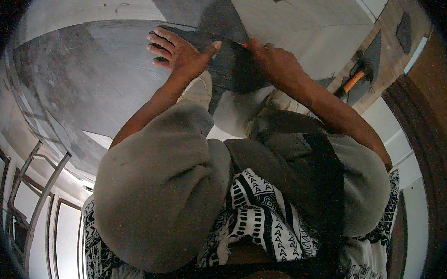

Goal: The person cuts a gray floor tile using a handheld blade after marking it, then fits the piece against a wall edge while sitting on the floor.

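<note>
dark sheet (205, 38) lies under the left hand (182, 54), spread wide; the right hand (275, 62) grips a small red thing (245, 45)

To my right I see a hammer (352, 81) with an orange handle, its head against a dark pointed piece (374, 49); another dark piece (404, 33) lies farther right. On my left stands a tubular metal frame (48, 182), near a bright white panel (68, 243).

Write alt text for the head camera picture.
A person's left hand is spread over a dark sheet; the right hand grips a mostly hidden red object. A hammer with an orange handle lies to the right.
</note>
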A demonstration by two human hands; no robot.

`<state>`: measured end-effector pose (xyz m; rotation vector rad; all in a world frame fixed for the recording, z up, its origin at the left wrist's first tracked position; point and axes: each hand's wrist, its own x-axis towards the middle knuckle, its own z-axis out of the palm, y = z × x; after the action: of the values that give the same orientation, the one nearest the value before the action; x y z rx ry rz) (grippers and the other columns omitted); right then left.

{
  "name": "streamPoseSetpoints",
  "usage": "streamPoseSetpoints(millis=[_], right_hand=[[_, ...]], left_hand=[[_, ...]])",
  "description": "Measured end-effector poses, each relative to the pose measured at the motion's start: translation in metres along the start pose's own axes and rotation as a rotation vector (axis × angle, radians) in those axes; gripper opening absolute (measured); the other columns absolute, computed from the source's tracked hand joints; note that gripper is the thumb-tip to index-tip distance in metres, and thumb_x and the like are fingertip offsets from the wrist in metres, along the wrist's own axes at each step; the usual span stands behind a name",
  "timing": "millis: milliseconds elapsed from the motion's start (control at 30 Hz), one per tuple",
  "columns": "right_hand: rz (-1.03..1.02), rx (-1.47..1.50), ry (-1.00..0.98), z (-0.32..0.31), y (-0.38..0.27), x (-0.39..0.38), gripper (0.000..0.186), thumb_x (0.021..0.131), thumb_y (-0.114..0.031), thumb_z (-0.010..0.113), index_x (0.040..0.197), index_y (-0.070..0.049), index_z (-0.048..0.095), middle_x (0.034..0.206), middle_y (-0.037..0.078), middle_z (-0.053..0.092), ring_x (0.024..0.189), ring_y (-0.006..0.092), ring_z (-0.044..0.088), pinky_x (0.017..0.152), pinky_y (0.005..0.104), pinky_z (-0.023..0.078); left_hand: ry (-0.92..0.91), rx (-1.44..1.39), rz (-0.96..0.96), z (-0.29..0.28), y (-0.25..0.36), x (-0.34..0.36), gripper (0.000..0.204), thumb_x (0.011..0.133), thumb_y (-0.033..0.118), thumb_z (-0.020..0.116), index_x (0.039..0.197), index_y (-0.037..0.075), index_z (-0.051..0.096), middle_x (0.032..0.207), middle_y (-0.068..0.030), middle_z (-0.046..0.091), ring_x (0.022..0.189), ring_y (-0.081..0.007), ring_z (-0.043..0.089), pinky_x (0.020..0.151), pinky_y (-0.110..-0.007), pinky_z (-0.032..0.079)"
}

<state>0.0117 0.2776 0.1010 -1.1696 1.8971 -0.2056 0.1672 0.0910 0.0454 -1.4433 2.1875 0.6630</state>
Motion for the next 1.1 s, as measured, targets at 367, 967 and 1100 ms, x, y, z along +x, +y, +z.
streamPoseSetpoints(millis=[367,967,1100], right_hand=[[0.049,-0.026,0.007,0.013,0.017,-0.013,0.041,0.094,-0.008,0.055,0.132,-0.011,0.040,0.096,0.023,0.066,0.079,0.0440,0.069,0.064,0.0527,0.056],[-0.035,-0.094,0.185,0.040,0.050,-0.026,0.023,0.097,-0.013,0.052,0.118,-0.015,0.042,0.094,0.019,0.064,0.080,0.0411,0.069,0.062,0.0502,0.056],[0.035,-0.101,0.060,0.027,0.047,-0.029,0.030,0.097,-0.013,0.053,0.124,-0.014,0.041,0.097,0.020,0.064,0.083,0.0423,0.068,0.065,0.0525,0.055]], left_hand=[[-0.011,0.019,0.013,0.008,-0.011,0.005,0.163,0.058,0.081,0.079,0.153,-0.005,-0.022,0.159,-0.0365,-0.022,0.146,-0.0574,-0.021,0.112,-0.076,0.000],[0.009,-0.010,0.000,0.006,-0.010,0.004,0.167,0.052,0.084,0.080,0.155,-0.003,-0.017,0.162,-0.0318,-0.020,0.149,-0.0533,-0.020,0.114,-0.074,-0.001],[0.020,-0.046,-0.007,0.005,-0.004,-0.002,0.167,0.051,0.084,0.080,0.156,-0.002,-0.017,0.163,-0.0313,-0.020,0.149,-0.0534,-0.019,0.114,-0.074,-0.001]])
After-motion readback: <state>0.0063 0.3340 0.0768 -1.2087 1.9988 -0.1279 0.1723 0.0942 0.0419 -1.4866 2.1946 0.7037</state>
